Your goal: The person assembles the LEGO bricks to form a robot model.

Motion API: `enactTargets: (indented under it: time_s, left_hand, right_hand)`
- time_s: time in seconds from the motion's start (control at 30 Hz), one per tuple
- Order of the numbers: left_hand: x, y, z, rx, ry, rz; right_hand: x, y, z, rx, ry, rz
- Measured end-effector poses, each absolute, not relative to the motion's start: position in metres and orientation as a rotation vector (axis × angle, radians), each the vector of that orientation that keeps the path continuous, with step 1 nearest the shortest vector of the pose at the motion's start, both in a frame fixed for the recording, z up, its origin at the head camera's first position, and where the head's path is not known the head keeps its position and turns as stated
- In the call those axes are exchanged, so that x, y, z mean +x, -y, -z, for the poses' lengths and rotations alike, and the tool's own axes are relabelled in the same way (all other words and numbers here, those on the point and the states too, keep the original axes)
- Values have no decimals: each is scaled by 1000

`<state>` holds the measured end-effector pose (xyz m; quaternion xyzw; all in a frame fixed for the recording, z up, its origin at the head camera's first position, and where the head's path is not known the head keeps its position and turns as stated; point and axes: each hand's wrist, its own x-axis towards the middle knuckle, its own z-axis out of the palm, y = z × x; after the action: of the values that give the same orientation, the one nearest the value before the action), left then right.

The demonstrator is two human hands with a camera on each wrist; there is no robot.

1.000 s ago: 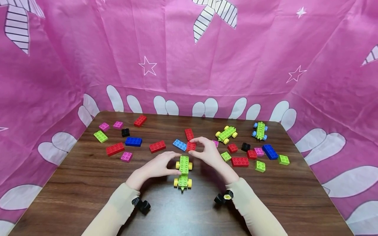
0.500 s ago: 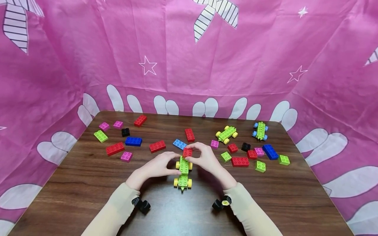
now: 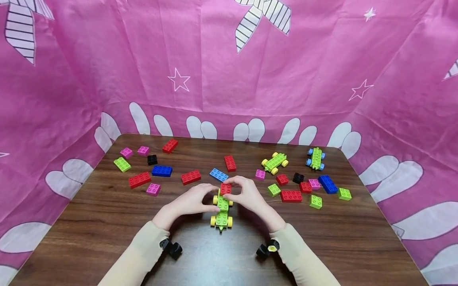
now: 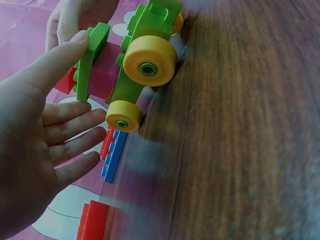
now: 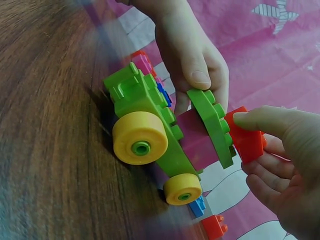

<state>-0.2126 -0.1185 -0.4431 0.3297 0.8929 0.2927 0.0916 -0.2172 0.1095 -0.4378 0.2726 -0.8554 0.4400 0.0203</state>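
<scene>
A green toy car base (image 3: 221,219) with yellow wheels stands on the table in front of me. In the right wrist view a pink brick (image 5: 196,139) rises from it, topped by a thin green brick (image 5: 212,125). My left hand (image 3: 189,200) pinches the thin green brick by its ends, thumb at the near end and forefinger at the far end. Between thumb and fingers my right hand (image 3: 248,193) grips a small red brick (image 3: 225,188). That red brick sits tilted against the studs at the thin green brick's far end.
Just beyond the hands lie a light blue brick (image 3: 218,174) and a red brick (image 3: 230,163). Several loose bricks are spread left and right on the brown table (image 3: 89,222). Two more green car bases, one yellow-wheeled (image 3: 274,163) and one blue-wheeled (image 3: 316,159), stand at the back right.
My right hand has picked up the small red brick from beside the light blue one and brought it nearer, onto the thin green brick's far end. The left hand keeps its place.
</scene>
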Motion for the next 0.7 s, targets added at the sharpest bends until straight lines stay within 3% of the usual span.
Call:
enactTargets:
  time_s: [0.7]
  left_hand:
    - [-213,119,445,978,-2641,-870]
  right_hand:
    - [-214,-108,437,871,2699,-1317]
